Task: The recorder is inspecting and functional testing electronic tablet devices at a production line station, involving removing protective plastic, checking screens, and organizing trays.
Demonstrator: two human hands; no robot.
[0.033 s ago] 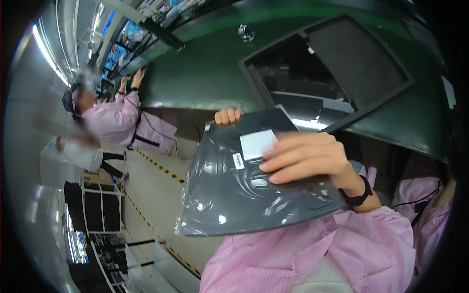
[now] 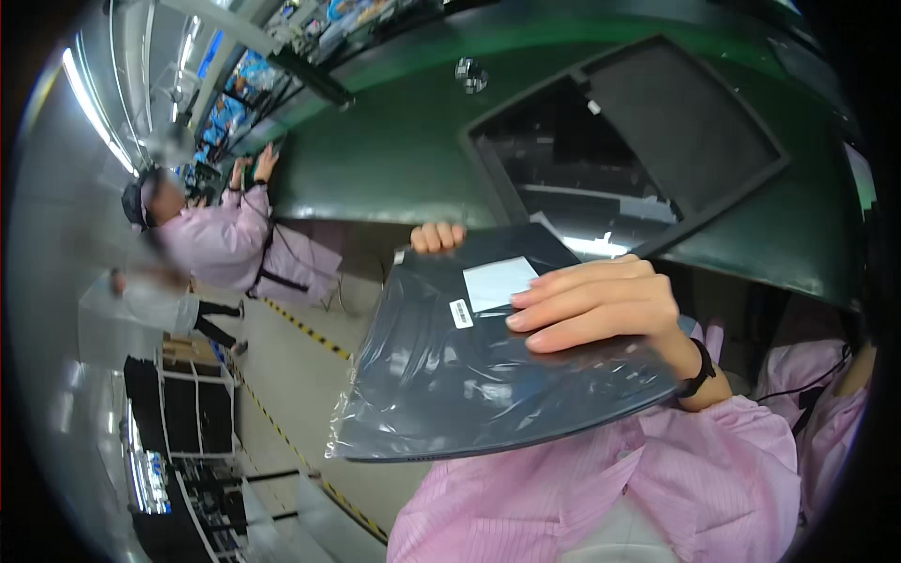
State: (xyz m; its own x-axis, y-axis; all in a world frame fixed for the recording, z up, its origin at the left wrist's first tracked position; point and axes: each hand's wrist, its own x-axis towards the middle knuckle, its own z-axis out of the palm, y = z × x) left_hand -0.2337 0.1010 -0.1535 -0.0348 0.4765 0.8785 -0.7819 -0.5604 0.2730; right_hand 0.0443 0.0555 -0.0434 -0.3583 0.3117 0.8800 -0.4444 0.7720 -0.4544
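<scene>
Dark panel (image 2: pixel 450 375), broad and flat with straight edges, sits tilted in your hands at the middle of the frame, sheathed in clear film (image 2: pixel 352 413) that wrinkles across its face and bunches at the left edge. Your left hand (image 2: pixel 438 236) grips the upper left edge, fingers folded over it; the palm and thumb are hidden. Your right hand (image 2: pixel 596 305) has its fingers outstretched over the face, overlapping the right side of a smooth white square (image 2: pixel 496 283); you cannot tell how firmly they press. Just below that square is a small white label (image 2: pixel 461 314) with dark, barcode-like print too tiny to read. A black band (image 2: pixel 697 368) circles your right wrist, above your pink, finely striped garment (image 2: pixel 601 460). At upper right, a matte dark frame (image 2: pixel 727 196) lies on the green table (image 2: pixel 375 169), part glossy black and part dull grey inside.
</scene>
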